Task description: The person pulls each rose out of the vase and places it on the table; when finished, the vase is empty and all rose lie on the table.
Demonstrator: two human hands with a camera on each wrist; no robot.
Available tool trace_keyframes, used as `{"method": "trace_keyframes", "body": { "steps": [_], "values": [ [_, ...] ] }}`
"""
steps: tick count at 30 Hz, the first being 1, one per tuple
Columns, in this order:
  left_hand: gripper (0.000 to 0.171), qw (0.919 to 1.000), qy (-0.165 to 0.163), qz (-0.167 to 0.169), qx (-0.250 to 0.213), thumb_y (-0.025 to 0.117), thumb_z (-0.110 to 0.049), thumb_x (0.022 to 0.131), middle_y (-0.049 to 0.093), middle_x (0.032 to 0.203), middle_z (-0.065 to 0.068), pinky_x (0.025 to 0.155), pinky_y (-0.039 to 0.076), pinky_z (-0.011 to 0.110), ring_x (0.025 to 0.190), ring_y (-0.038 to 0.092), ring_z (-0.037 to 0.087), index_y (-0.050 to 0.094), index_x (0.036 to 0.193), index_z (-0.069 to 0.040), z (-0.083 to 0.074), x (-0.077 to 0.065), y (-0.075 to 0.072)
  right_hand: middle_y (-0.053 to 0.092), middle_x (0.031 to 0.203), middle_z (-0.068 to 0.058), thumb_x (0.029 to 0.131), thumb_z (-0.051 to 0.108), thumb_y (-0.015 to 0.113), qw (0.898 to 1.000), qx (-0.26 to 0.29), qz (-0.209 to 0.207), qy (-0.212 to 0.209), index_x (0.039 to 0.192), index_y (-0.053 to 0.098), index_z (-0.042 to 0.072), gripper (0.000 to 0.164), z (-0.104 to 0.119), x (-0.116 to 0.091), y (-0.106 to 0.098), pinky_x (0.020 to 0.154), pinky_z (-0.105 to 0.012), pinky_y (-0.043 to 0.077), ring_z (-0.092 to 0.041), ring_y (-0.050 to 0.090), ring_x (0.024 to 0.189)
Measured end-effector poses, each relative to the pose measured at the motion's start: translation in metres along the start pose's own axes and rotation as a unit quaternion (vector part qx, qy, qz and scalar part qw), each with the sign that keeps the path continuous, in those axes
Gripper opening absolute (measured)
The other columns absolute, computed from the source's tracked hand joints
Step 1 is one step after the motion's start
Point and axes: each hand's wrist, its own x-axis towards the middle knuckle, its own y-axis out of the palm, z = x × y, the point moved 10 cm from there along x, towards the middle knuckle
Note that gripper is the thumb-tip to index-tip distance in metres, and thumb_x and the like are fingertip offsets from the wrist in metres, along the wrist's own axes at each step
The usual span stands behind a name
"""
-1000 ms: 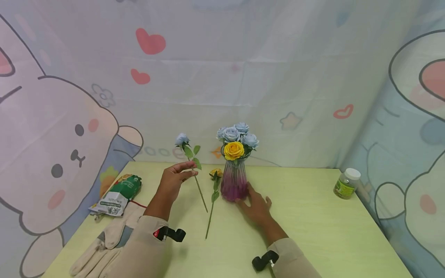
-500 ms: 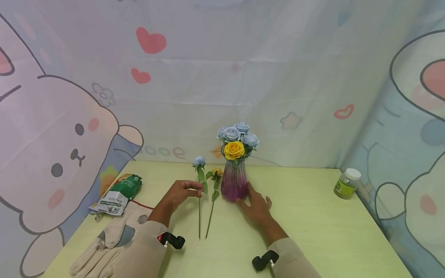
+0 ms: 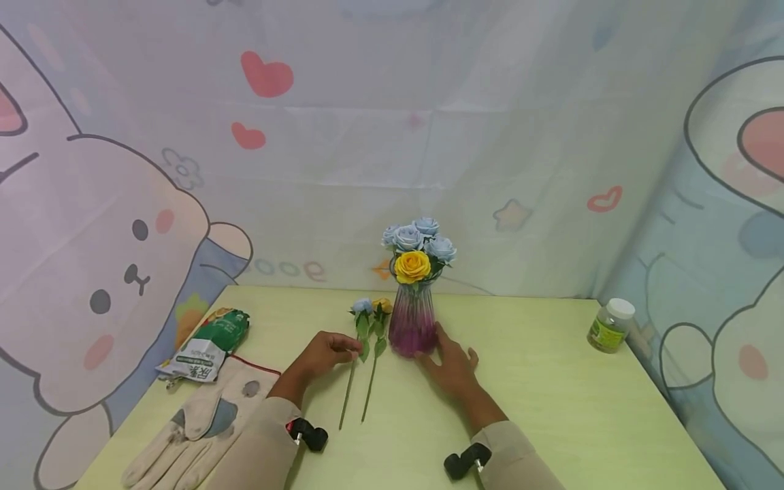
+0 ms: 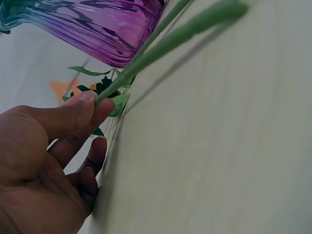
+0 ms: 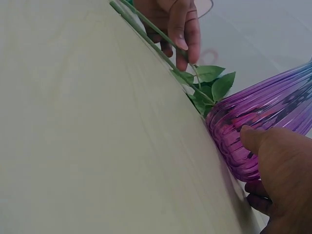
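My left hand (image 3: 331,354) pinches the stem (image 4: 161,51) of an artificial blue rose (image 3: 362,306) between thumb and fingers. That rose lies low over the table, close beside a yellow rose (image 3: 382,306) that lies on it. To their right stands an upright glass vase (image 3: 412,327), clear at the top and purple toward the base. Several light-blue roses (image 3: 408,237) and one yellow bloom (image 3: 412,267) fill its mouth. My right hand (image 3: 454,367) holds the vase low on its right side, thumb across the front (image 5: 253,139) and the other fingers partly hidden behind.
On the left of the pale yellow-green table (image 3: 551,408) lie a white work glove (image 3: 220,408), partly under the left sleeve, and a green-and-white packet (image 3: 211,344). A small white-capped jar (image 3: 610,325) stands near the right edge. A printed cloth backdrop (image 3: 465,136) hangs behind.
My left hand has brought the blue rose down and to the right, from upright in the air to beside the yellow rose on the table. My right hand and the vase have stayed put.
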Motion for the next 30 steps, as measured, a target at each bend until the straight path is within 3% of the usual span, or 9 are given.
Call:
{"method": "trace_keyframes", "body": {
  "steps": [7,14,17,24,30],
  "values": [
    [0.021,0.9968,0.035,-0.017,0.07,0.074,-0.011,0.104,0.081,0.123,0.019,0.106,0.06,0.055,0.119,0.075,0.037,0.081,0.121,-0.001,-0.009,0.0,0.002,0.055,0.166,-0.014,0.105,0.055,0.066,1.0,0.005,-0.007,-0.004,0.172,0.034,0.01,0.087,0.0,0.0,-0.001,0.125,-0.08,0.014,-0.042,0.054,0.151],
    [0.018,0.993,0.025,-0.059,0.099,0.082,-0.014,0.098,0.08,0.116,0.012,0.089,0.056,0.039,0.101,0.069,0.019,0.085,0.115,-0.007,-0.003,0.0,-0.005,0.055,0.165,-0.015,0.105,0.056,0.066,1.0,0.007,-0.004,-0.007,0.171,0.034,0.009,0.087,0.003,-0.003,-0.001,0.124,-0.08,0.015,-0.044,0.055,0.15],
    [0.02,0.9918,0.035,-0.067,0.103,0.083,-0.014,0.097,0.079,0.116,0.013,0.087,0.055,0.038,0.101,0.067,0.02,0.084,0.115,-0.007,-0.007,-0.001,-0.007,0.055,0.166,-0.014,0.105,0.056,0.066,1.0,0.005,-0.008,-0.008,0.172,0.034,0.01,0.087,0.002,-0.002,-0.001,0.124,-0.08,0.015,-0.043,0.055,0.151],
    [0.028,0.991,0.037,-0.102,0.079,0.084,-0.015,0.096,0.074,0.129,0.02,0.087,0.061,0.047,0.116,0.068,0.038,0.082,0.122,-0.005,-0.015,-0.004,-0.017,0.056,0.165,-0.014,0.105,0.056,0.066,1.0,0.0,-0.011,-0.011,0.171,0.035,0.009,0.087,-0.001,0.0,0.0,0.124,-0.081,0.015,-0.043,0.056,0.15],
    [0.031,0.9856,0.08,-0.138,0.056,0.079,-0.012,0.101,0.073,0.133,0.021,0.09,0.061,0.046,0.118,0.069,0.039,0.077,0.13,-0.002,-0.046,-0.002,-0.031,0.055,0.165,-0.014,0.105,0.058,0.065,1.0,-0.001,-0.009,-0.01,0.172,0.034,0.009,0.088,-0.001,0.0,0.001,0.124,-0.081,0.015,-0.043,0.055,0.15]
  ]
}}
